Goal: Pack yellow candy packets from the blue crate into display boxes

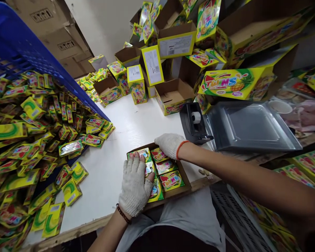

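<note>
White table [136, 122] carries a cardboard tray [185, 182] of packets [170, 179]. Left hand [135, 189] lies flat, holding nothing; right hand [170, 144] cups the far corner. Press evenly, keeping rows level.

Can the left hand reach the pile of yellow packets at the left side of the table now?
Probably yes. The left hand rests on the packets in the box, and only bare white table lies between it and the pile of yellow packets.

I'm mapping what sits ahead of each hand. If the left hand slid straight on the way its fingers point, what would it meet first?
Probably the far wall of the open box that the left hand rests in, just past the sachets; depth is unclear.
</note>
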Tool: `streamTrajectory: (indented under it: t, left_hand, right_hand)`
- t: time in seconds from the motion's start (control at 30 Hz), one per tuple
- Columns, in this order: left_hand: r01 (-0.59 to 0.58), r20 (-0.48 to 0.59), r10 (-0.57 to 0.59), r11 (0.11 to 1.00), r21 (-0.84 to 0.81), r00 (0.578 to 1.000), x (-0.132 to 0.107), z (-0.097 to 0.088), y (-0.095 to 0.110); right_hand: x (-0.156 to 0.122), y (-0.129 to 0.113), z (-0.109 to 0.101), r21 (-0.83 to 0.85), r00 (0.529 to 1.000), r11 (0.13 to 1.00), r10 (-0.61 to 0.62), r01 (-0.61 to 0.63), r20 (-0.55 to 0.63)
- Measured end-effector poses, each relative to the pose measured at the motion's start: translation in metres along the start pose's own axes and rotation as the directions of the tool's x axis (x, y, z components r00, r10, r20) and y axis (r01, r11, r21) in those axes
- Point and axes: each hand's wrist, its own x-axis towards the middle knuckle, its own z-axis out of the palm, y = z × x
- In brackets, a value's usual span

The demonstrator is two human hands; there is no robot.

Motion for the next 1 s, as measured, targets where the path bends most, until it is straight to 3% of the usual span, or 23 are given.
streamTrajectory:
  t: [0.2,0.53,0.73,1.0]
  left_hand:
    - [0.006,-0.017,-0.007,0.998,-0.061,1.0,-0.002,0.002,-0.004]
    - [0.051,-0.044,-0.058,0.986,-0.158,0.997,-0.003,0.005,-0.003]
    - [0.053,-0.041,-0.06,0.985,-0.166,0.997,-0.003,0.004,-0.003]
    - [0.06,-0.033,-0.067,0.981,-0.183,0.997,-0.004,0.005,-0.004]
  right_hand:
    - [-0.01,0.003,0.011,-0.023,0.998,1.0,0.013,-0.014,-0.056]
    - [-0.006,-0.023,0.04,-0.133,0.994,0.991,-0.032,0.018,-0.107]
    - [-0.01,-0.025,0.045,-0.179,0.983,0.983,-0.063,0.032,-0.171]
    - [0.001,-0.019,0.056,-0.264,0.988,0.961,-0.115,0.084,-0.103]
